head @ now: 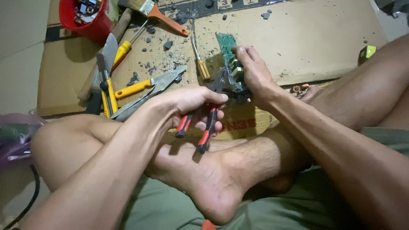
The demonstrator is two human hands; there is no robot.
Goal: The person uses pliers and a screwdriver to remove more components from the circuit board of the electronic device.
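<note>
- Your left hand [194, 104] has its grip wrapped around the red-and-black handles of a pair of pliers [200, 127], whose nose points up at the circuit board [230, 59].
- Your right hand [251, 68] has its grip pinched on the green circuit board, fingers over its upper edge, holding it tilted above the cardboard sheet [298, 38] on the floor.
- Just left of the circuit board, a screwdriver [200, 61] with an amber handle lies on the cardboard.
- Farther left of the board lie yellow-handled shears [145, 87] and a second yellow-handled cutter [106, 81].
- Up and to the left of the board, a paintbrush [159, 15] with an orange handle rests near a red bucket [85, 21] of small parts.
- Dark grey crumbs of debris [153, 47] are scattered between the board and the bucket.
- Your crossed bare legs sit below the board, with the pliers' handles over one foot [213, 179].
</note>
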